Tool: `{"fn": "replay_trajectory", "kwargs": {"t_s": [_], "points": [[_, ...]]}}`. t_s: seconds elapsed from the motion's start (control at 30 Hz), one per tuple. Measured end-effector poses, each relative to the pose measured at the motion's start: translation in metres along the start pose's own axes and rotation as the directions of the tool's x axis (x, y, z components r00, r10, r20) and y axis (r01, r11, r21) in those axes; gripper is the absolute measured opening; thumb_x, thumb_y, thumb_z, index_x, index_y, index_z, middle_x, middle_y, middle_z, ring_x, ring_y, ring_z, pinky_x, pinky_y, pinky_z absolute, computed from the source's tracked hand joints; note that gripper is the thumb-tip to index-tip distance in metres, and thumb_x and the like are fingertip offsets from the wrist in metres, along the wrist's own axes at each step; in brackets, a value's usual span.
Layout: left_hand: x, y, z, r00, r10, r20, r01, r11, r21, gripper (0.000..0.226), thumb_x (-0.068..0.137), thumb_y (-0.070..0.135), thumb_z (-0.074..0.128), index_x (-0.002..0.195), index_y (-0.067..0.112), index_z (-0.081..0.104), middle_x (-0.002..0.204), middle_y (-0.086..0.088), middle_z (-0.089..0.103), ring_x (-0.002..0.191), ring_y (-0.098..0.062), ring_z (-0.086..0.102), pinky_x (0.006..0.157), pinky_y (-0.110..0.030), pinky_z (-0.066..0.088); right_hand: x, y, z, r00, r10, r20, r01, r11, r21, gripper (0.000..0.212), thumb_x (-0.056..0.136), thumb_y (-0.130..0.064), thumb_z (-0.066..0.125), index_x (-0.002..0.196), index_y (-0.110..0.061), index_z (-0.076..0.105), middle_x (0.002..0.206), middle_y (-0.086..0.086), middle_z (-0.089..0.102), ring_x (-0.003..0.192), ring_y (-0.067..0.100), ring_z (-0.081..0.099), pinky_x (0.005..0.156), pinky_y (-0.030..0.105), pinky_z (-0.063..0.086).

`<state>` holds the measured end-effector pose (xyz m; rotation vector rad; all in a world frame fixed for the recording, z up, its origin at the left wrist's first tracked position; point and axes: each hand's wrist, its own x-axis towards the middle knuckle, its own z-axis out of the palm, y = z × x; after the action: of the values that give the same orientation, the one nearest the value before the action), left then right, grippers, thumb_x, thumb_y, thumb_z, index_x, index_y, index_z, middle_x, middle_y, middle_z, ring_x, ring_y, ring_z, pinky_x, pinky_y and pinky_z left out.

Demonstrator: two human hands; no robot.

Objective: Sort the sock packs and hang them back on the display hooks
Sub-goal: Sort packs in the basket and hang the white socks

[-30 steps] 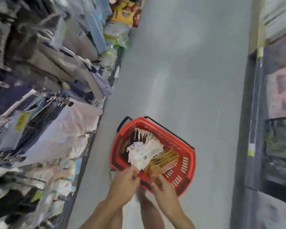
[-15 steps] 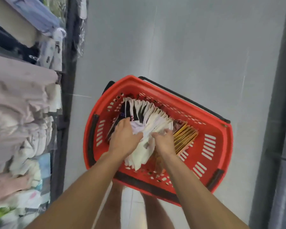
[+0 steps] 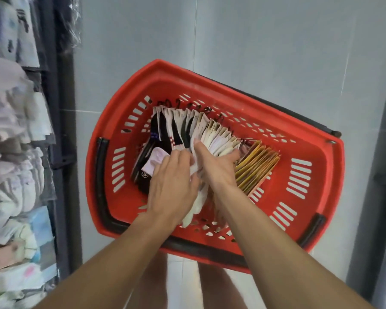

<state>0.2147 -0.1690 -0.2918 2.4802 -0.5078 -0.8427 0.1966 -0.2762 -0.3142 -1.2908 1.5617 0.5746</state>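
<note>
Both hands are now deep in the red basket [image 3: 210, 85], where a second ago they hovered at its near rim and half a second ago sat apart on the fan of sock packs [image 3: 201, 130]. The right hand [image 3: 216, 168] has dug its thumb and fingers into the white packs [image 3: 221, 141] in the middle of the fan, and its grip clasps a bunch of them. The left hand [image 3: 172, 186] has slid in until it touches the right, its fingers lying across the same bunch, next to a loose pink sock [image 3: 156, 159] and the dark packs [image 3: 163, 130]. Whether the left grip is clenched on anything I cannot tell, since its thumb is hidden. Yellow packs [image 3: 257, 168] lie untouched just beside the right hand. All the packs are in the basket, which stands on the tiled floor [image 3: 276, 41] beside the display rack [image 3: 16, 130] at the left; nothing is lifted out. I judge that the work has passed from reaching to separating one kind, the white ones, and that hanging has not begun
</note>
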Motion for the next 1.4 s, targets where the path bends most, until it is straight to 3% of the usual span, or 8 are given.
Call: {"fn": "replay_trajectory", "kwargs": {"t_s": [0.27,0.47,0.67,0.8,0.9,1.03,1.13,1.4], "points": [[-0.008,0.015,0.016,0.983,0.007,0.182,0.014,0.993,-0.118,0.04,0.089,0.02,0.057,0.129,0.015,0.051,0.118,-0.001,0.062,0.111,-0.019,0.058,0.084,-0.034,0.049,0.003,-0.006,-0.001,0.995,0.05,0.082,-0.046,0.997,-0.06,0.139,0.059,-0.076,0.07,0.15,-0.027,-0.024,0.157,0.014,0.032,0.134,0.036,0.046,0.113,0.046,0.036],[-0.009,0.011,0.017,0.993,-0.1,0.067,0.112,0.97,-0.216,0.014,0.092,0.017,0.052,0.1,0.027,0.047,0.097,0.011,0.055,0.084,-0.012,0.057,0.071,-0.033,0.048,0.01,-0.005,-0.006,0.995,-0.006,-0.103,-0.003,0.996,-0.085,0.109,0.08,-0.04,0.071,0.153,-0.014,-0.006,0.133,0.016,0.055,0.115,0.035,0.059,0.097,0.041,0.047],[-0.004,0.006,0.007,0.997,-0.07,-0.04,0.066,0.994,-0.082,0.041,0.089,0.014,0.055,0.129,0.019,0.05,0.13,0.005,0.051,0.116,-0.012,0.045,0.097,-0.034,0.041,0.0,0.006,-0.007,0.972,-0.064,-0.225,0.048,0.996,-0.072,0.1,0.078,-0.037,0.073,0.153,-0.024,0.008,0.122,0.012,0.06,0.11,0.037,0.062,0.093,0.045,0.052],[-0.002,0.011,-0.001,0.996,-0.05,0.075,0.048,0.998,0.027,0.044,0.097,0.031,0.047,0.14,0.021,0.046,0.14,0.003,0.053,0.128,-0.014,0.044,0.109,-0.037,0.029,-0.008,0.01,-0.007,0.961,-0.145,-0.235,0.126,0.988,-0.093,0.101,0.075,-0.031,0.074,0.152,-0.028,0.009,0.092,0.002,0.059,0.094,0.032,0.067,0.087,0.046,0.056],[0.005,0.016,-0.001,0.945,-0.197,0.261,0.205,0.979,-0.005,0.051,0.1,0.046,0.033,0.143,0.022,0.044,0.144,-0.001,0.052,0.133,-0.021,0.043,0.113,-0.045,0.03,-0.013,0.016,-0.01,0.961,-0.178,-0.213,0.171,0.984,-0.051,0.099,0.074,-0.028,0.073,0.151,-0.033,0.011,0.078,-0.011,0.048,0.09,0.028,0.065,0.085,0.044,0.055],[0.018,0.025,-0.004,0.821,-0.327,0.468,0.485,0.831,-0.271,0.081,0.082,0.075,0.039,0.141,0.021,0.046,0.144,-0.002,0.05,0.13,-0.023,0.049,0.109,-0.048,0.039,-0.023,0.022,-0.013,0.936,-0.306,-0.173,0.303,0.952,-0.042,0.083,0.082,-0.033,0.066,0.148,-0.04,0.016,0.103,-0.002,0.066,0.093,0.024,0.066,0.082,0.044,0.057],[0.02,0.03,-0.012,0.82,-0.293,0.491,0.531,0.709,-0.464,0.099,0.058,0.079,0.055,0.142,0.027,0.048,0.139,0.004,0.056,0.125,-0.017,0.056,0.107,-0.044,0.044,-0.042,0.026,-0.017,0.871,-0.468,-0.148,0.468,0.883,-0.038,0.075,0.087,-0.03,0.064,0.145,-0.051,0.023,0.106,-0.015,0.069,0.093,0.011,0.069,0.08,0.042,0.059],[-0.006,0.04,-0.092,0.925,-0.162,0.343,0.38,0.399,-0.834,0.043,0.07,0.05,0.078,0.111,0.043,0.072,0.113,0.016,0.074,0.108,-0.004,0.069,0.099,-0.034,0.05,-0.141,-0.013,-0.026,0.688,-0.71,0.147,0.713,0.7,0.041,0.079,0.089,-0.033,0.054,0.15,-0.056,0.009,0.154,-0.036,0.025,0.143,-0.01,0.02,0.119,0.034,0.029]]}}
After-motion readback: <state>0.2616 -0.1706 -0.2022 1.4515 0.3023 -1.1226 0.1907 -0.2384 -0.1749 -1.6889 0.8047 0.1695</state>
